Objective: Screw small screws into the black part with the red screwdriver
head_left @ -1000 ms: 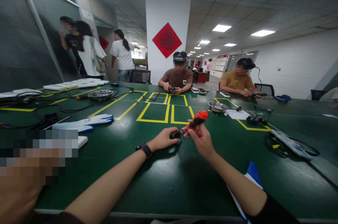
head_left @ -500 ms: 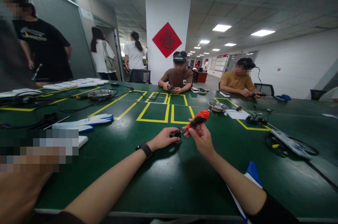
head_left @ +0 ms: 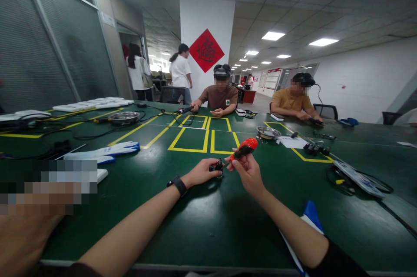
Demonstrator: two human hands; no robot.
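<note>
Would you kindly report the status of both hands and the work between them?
Left hand gripping small black part. Right hand holding red-and-black screwdriver, pointed at the part, contact unclear. No obstruction visible between them.

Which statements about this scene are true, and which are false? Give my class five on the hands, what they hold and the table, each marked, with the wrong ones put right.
1. The left hand grips a small dark part. True.
2. The left hand wears a glove. False: it is bare.
3. The right hand holds a screwdriver. True.
4. The screwdriver's handle is all blue. False: it is red and black.
5. Yellow tape marks the green table. True.
</note>
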